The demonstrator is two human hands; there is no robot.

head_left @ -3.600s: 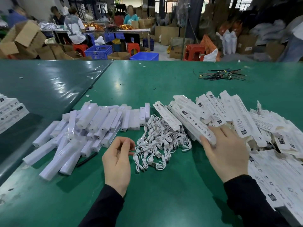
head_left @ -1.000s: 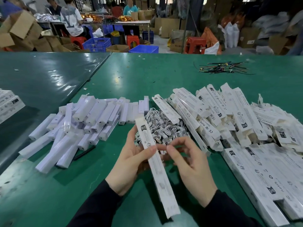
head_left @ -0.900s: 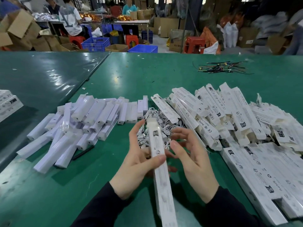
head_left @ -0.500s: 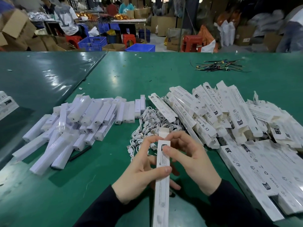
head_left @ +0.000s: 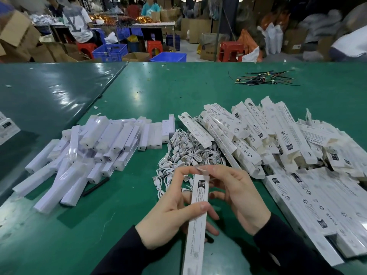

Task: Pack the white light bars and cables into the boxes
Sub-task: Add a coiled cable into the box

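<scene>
Both hands are holding one long box above the green table.

The left hand [head_left: 170,219] is gripping the box [head_left: 196,221] around its middle, thumb lying across the printed face and fingers curling behind it. The right hand [head_left: 238,197] is pinching the box's far end, fingertips meeting at the flap. The box is pointing away from the person, its near end running out of view at the bottom. Just beyond the hands a cable pile [head_left: 188,151] is lying on the table [head_left: 198,92]. The light bars [head_left: 89,149] are lying heaped to the left, and the empty boxes [head_left: 268,135] are spreading across the right side. A wire bundle [head_left: 262,78] is sitting well apart at the far edge.
</scene>
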